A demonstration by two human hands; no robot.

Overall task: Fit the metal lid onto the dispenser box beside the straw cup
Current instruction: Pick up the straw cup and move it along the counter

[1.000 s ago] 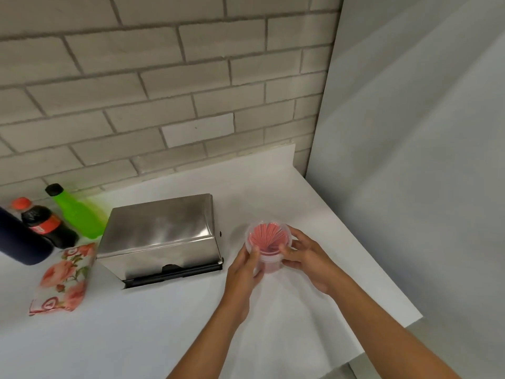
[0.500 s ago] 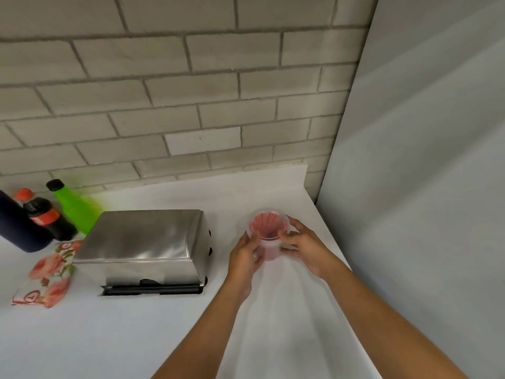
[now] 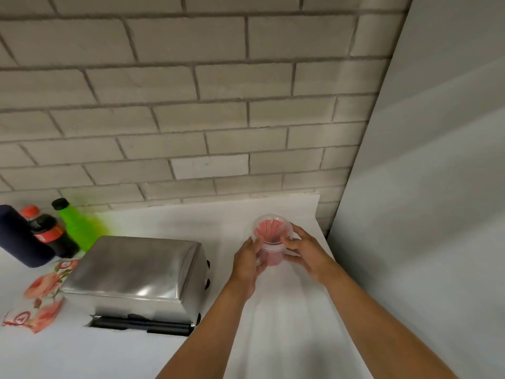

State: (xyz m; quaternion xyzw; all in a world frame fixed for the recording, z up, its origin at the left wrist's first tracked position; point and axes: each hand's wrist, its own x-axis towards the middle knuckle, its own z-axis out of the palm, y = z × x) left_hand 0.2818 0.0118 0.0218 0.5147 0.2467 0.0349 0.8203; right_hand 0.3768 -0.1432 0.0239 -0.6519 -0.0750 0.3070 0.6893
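Head view. White countertop [image 3: 136,356] against a pale grey brick wall [image 3: 191,105]; a plain grey panel [image 3: 437,187] closes the right side.

Clear plastic cup of red straws [image 3: 272,239], upright, right of centre. Both hands on it. Left hand [image 3: 247,262] wraps the cup's 9 o'clock side, fingers curled against the wall, thumb up near the rim. Right hand [image 3: 307,253] takes the 3 o'clock side, fingertips pressed to rim and body, fingers close together. Whether the cup base touches the counter: cannot tell, hands hide it.

Brushed stainless-steel lid [image 3: 136,277], box-shaped with rounded top, sits over the black-based dispenser box [image 3: 142,326] at 9 o'clock from the cup, near it but apart. Black base edge shows along the front, below the lid's lower rim. Neither hand touches it.

At 10 o'clock from the dispenser, by the wall: green bottle with black cap [image 3: 75,228], dark cola bottle with red cap and red label [image 3: 47,233], dark navy cylinder [image 3: 20,236], clustered. Floral pink-and-white packet [image 3: 38,299] lies flat at the dispenser's 9 o'clock, just beside it.
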